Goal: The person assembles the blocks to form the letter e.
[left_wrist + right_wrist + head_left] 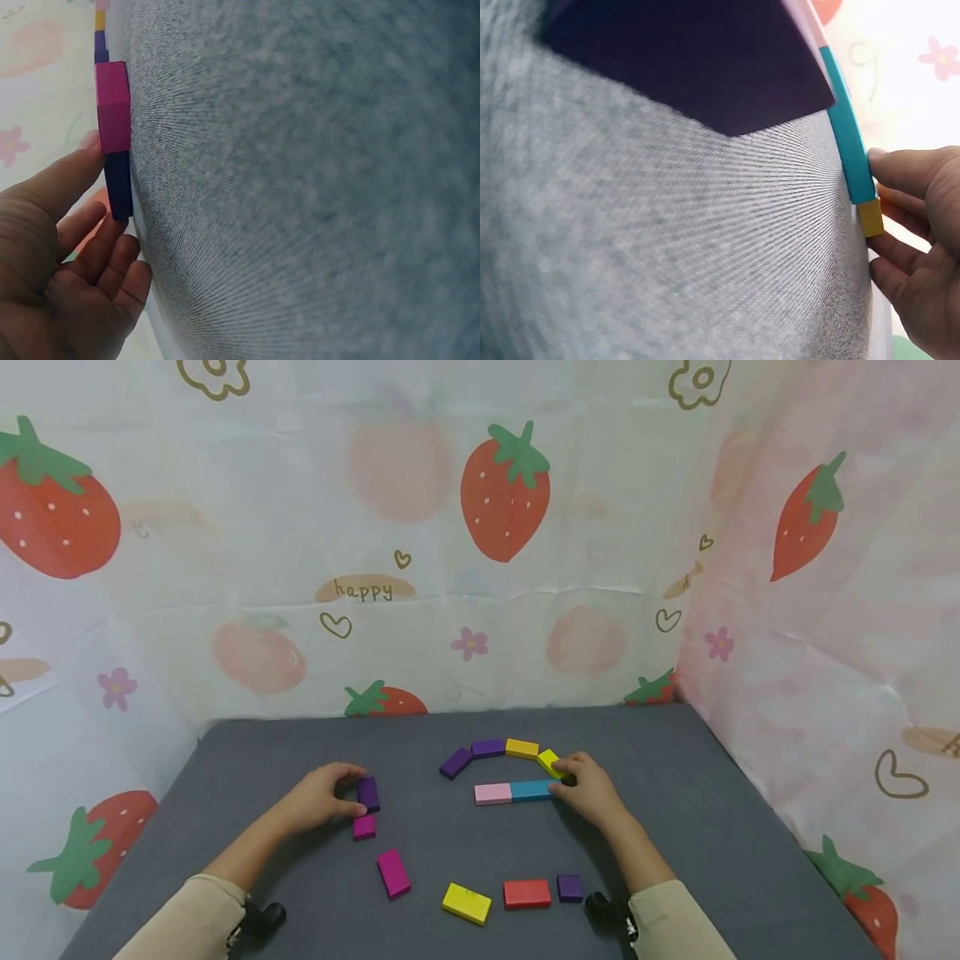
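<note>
My left hand (322, 796) pinches a dark purple block (368, 794) between thumb and fingertips at the left of the table. That block meets a magenta block (364, 827) on its near side; in the left wrist view the magenta block (114, 109) stands just beyond the thumb. Over on the right, my right hand (592, 789) has its fingers around a yellow block (871, 217) by the end of a blue block (847, 127). The thumb lies against the blue block, which continues a pink block (492, 794). My right hand partly hides the blue block's end.
Behind the pink and blue row, purple blocks (488, 748) and an orange-yellow block (522, 748) form an arc. Nearer me lie a magenta block (393, 874), a yellow block (467, 903), a red block (527, 894) and a small purple block (570, 887). Printed cloth (480, 677) borders the grey table (300, 893).
</note>
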A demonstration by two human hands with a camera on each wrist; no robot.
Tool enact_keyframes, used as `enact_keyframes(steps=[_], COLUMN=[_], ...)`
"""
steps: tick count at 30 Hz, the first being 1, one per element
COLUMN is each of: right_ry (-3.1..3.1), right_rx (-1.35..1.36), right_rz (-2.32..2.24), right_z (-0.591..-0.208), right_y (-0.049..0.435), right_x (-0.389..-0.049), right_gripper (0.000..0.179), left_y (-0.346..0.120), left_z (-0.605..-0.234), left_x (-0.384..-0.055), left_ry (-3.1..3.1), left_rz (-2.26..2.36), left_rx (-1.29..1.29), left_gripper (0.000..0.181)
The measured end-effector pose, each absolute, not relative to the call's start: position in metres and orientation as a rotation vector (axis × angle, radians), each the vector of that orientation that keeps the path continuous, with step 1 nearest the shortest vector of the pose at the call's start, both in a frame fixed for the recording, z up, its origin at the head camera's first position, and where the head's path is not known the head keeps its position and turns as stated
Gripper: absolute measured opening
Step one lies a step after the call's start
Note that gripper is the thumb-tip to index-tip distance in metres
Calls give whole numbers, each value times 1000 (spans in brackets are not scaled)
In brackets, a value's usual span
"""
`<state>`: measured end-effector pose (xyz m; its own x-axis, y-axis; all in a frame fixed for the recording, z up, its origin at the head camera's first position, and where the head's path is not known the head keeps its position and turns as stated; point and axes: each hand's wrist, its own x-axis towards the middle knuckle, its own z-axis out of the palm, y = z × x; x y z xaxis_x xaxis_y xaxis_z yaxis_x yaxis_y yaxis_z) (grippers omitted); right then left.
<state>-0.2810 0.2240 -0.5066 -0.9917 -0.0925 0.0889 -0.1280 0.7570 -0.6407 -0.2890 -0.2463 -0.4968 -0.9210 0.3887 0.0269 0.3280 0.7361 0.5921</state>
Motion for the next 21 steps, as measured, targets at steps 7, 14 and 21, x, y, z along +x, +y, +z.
enact_keyframes(steps=[7, 14, 21], right_ry=[-2889, -2887, -2891], right_rx=[196, 197, 196], right_rz=[1070, 1084, 1087], right_z=[-505, -503, -503], right_y=[224, 224, 224], right_x=[-281, -279, -279], right_gripper=[41, 41, 42], left_y=[-244, -243, -239], left_z=[-497, -496, -487], left_x=[-290, -293, -293], left_ry=[2845, 2869, 2891], left_rz=[914, 881, 884], left_rx=[575, 576, 598], left_gripper=[64, 60, 59])
